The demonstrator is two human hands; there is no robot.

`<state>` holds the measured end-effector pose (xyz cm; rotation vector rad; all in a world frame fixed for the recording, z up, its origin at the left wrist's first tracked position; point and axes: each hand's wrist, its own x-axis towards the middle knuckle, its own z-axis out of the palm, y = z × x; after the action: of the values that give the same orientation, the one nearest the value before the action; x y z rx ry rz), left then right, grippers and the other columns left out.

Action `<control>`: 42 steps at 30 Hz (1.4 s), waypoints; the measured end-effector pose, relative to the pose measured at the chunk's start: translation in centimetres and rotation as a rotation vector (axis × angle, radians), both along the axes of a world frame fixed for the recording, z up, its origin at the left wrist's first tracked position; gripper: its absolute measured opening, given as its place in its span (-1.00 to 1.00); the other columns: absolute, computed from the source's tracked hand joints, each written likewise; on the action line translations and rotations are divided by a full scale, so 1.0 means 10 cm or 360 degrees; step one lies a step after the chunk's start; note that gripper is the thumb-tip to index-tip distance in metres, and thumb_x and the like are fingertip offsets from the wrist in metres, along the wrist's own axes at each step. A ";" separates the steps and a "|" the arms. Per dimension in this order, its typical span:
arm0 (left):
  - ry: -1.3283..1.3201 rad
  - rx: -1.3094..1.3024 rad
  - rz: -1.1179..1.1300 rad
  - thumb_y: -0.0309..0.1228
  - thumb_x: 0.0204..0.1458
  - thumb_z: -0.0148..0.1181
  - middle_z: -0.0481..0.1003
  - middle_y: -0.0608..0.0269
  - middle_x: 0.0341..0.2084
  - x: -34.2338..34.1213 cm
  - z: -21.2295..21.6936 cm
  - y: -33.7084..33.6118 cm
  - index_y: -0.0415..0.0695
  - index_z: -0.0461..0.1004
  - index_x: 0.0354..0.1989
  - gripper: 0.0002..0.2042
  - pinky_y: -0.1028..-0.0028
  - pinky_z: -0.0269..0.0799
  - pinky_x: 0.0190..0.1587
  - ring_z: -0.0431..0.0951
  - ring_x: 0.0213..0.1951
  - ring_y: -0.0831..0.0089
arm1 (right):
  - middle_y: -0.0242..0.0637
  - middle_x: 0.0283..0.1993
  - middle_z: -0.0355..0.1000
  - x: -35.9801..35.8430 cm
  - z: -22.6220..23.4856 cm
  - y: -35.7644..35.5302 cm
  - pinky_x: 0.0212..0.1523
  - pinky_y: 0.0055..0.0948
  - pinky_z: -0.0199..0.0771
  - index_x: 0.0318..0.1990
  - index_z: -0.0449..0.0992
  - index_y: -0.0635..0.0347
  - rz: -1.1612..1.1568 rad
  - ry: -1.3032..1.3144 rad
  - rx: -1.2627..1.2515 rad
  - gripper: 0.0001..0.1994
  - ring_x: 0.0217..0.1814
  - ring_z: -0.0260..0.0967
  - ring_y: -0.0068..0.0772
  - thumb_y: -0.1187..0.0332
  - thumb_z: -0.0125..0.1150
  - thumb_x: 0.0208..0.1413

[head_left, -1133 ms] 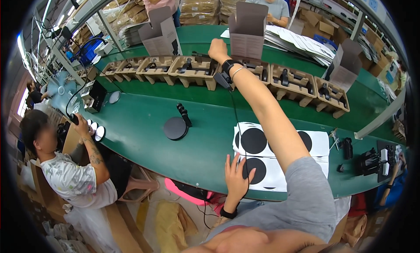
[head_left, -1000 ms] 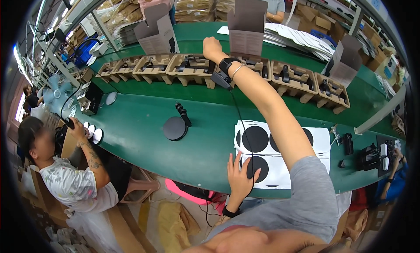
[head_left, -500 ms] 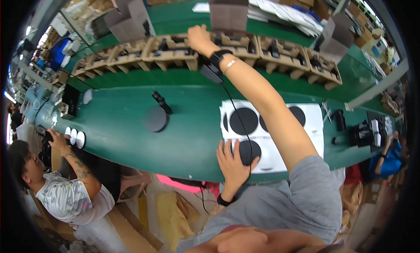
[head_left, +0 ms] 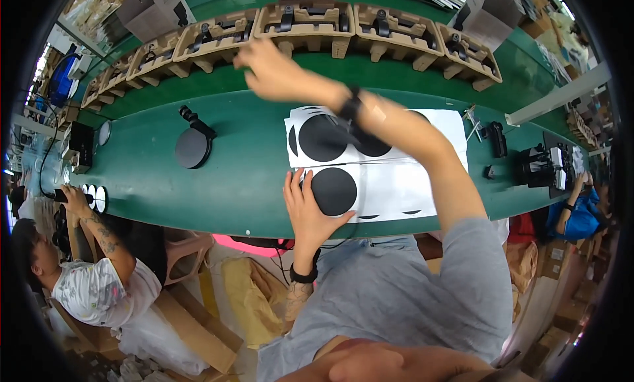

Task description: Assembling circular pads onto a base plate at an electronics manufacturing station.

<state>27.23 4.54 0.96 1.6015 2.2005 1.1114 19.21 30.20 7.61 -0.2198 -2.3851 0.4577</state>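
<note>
My left hand (head_left: pixel 309 207) lies palm down with fingers spread on the white sheet of black discs (head_left: pixel 393 184). Its fingers and thumb border one black disc (head_left: pixel 333 192). Above the bench, my right hand (head_left: pixel 269 70) is smeared by motion in front of the brown moulded trays (head_left: pixel 304 27), and its grip is unclear. A blurred dark object (head_left: pixel 350 128) with a thin cord hangs below the right wrist. Left of the sheet, a black round base (head_left: pixel 193 149) rests on the green bench with a small black arm piece (head_left: pixel 198 122) beside it.
The trays, holding black parts, stand in a row along the back. Open boxes (head_left: pixel 485 15) stand behind them. Black parts (head_left: pixel 494 139) and a camera-like device (head_left: pixel 545 163) lie right. A co-worker (head_left: pixel 99 283) sits left near several white round pieces (head_left: pixel 94 197); another (head_left: pixel 574 207) is far right.
My right hand has come back from the trays and swung left over the bench. My left hand stays on the sheet by the same disc. The whole view has shifted.
</note>
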 end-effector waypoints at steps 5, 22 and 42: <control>-0.0053 0.0009 0.0014 -0.13 -0.52 0.54 0.17 -0.08 0.15 -0.03 0.04 0.09 -0.28 0.23 0.11 -0.08 0.07 0.06 0.23 0.06 0.25 -0.12 | -0.04 -0.31 0.33 1.61 -0.32 -1.36 -0.06 -0.13 0.33 -0.25 0.44 0.37 0.0038 -0.0232 -0.0409 -0.72 -0.18 0.26 0.01 0.55 0.10 -0.24; 0.0123 -0.0015 0.0046 -0.17 -0.58 0.53 0.22 0.01 0.16 -0.09 -0.09 -0.17 -0.21 0.31 0.03 -0.15 0.04 0.07 0.23 0.09 0.24 -0.08 | -0.10 0.09 0.32 1.80 -0.90 -1.77 0.09 -0.29 0.25 0.08 0.30 0.33 -0.0163 -0.0220 -0.0144 -0.51 0.15 0.26 -0.14 0.38 0.11 -0.07; 0.0258 -0.0058 0.0141 -0.07 -0.45 0.47 0.25 0.02 0.19 0.19 0.04 -0.26 -0.12 0.38 0.10 -0.19 0.09 0.08 0.24 0.14 0.26 -0.03 | -0.08 -0.34 0.21 2.14 -0.79 -1.73 -0.27 -0.23 0.20 -0.44 0.28 0.27 -0.0235 0.0618 -0.0594 -0.79 -0.29 0.17 -0.06 0.68 -0.05 -0.36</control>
<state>29.09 1.92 1.41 1.6470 2.4015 0.9893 40.65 12.87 -0.31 -0.4292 -1.8784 0.7958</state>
